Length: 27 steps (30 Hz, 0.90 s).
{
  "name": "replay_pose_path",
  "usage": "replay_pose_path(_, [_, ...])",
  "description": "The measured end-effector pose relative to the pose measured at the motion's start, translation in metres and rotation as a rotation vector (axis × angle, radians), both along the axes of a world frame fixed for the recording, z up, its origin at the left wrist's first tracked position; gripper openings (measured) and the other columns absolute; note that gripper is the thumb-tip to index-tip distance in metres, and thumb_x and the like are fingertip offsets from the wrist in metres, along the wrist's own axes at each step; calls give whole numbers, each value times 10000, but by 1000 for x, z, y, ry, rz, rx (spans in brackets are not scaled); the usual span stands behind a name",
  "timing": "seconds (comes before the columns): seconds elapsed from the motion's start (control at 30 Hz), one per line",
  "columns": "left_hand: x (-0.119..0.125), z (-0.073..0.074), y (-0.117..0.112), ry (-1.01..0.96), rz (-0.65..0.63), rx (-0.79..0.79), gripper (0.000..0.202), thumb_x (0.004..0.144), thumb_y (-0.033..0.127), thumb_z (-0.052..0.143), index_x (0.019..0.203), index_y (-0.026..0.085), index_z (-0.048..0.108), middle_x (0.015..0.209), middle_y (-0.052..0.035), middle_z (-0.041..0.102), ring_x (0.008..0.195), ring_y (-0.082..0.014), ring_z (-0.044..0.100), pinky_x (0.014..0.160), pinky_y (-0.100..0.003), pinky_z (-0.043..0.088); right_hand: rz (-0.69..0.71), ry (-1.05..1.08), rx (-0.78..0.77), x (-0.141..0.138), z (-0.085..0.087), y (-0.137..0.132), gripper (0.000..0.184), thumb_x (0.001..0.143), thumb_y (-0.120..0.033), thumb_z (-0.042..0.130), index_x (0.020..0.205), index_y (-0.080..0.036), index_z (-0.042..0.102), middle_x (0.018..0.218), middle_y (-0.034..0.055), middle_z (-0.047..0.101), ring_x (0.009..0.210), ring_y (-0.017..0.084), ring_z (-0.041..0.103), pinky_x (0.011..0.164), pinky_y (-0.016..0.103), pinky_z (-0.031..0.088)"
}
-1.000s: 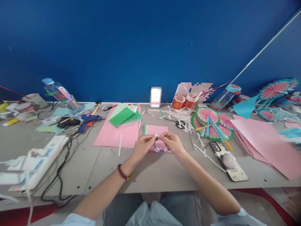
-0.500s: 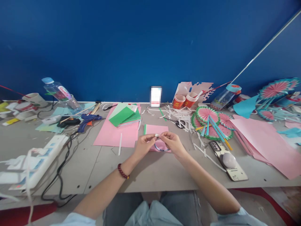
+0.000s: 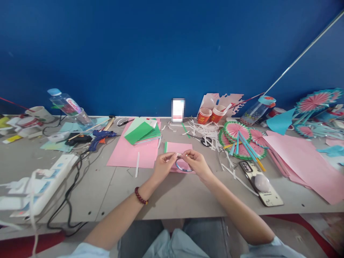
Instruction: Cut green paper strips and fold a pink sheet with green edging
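Bluish paper loop (image 3: 184, 171) pinched between fingertips of left hand (image 3: 162, 166) and right hand (image 3: 198, 163), its ends hidden behind them

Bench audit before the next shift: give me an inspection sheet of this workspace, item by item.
Surface: grey table, mostly covered with paper.
Job's things: thin ring, pinched at its top by both hands, over a small pink sheet.
Clutter: paper offcuts, scissors, green paper stack, glue gun, paper fans, red cups, phone, bottle.
Grippers: left hand and right hand, both closed on the ring; bead bracelet on the left wrist.
Cables: black cable loops from the power strip towards the near edge.
Surroundings: blue wall; no other person seen.
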State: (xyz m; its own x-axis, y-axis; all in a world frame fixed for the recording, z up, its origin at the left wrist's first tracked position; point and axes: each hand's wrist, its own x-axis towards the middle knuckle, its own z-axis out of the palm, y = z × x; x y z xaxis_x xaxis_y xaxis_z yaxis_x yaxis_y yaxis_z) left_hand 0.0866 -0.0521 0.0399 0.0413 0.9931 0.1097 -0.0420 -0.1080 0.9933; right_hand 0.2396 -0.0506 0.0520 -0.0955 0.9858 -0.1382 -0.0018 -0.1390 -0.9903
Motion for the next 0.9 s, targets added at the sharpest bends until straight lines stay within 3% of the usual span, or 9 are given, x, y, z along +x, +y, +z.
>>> replay_pose_path(0.5, [-4, 7, 1, 126, 32, 72, 242, 804, 356, 601, 749, 152, 720, 810, -62, 734, 798, -202, 672, 737, -280, 504, -29, -238, 182, 0, 1, -2, 263, 741, -435, 622, 765, -173, 620, 542, -44, 468, 467, 80, 344, 441, 211, 254])
replay_pose_path(0.77, [-2, 7, 0, 76, 63, 64, 228, 772, 365, 631, 748, 160, 729, 777, -58, 731, 767, -198, 668, 724, -285, 517, -50, -323, 223, 1, 0, -2, 275, 755, -455, 608, 799, -184, 611, 496, -70, 406, 456, 84, 324, 453, 213, 253])
replay_pose_path(0.9, [-3, 5, 1, 53, 88, 46, 229, 754, 368, 644, 727, 154, 720, 762, -56, 726, 753, -190, 658, 713, -278, 510, -36, -317, 234, 2, 2, -3, 275, 764, -451, 603, 753, -177, 591, 522, -55, 455, 466, 80, 334, 460, 214, 254])
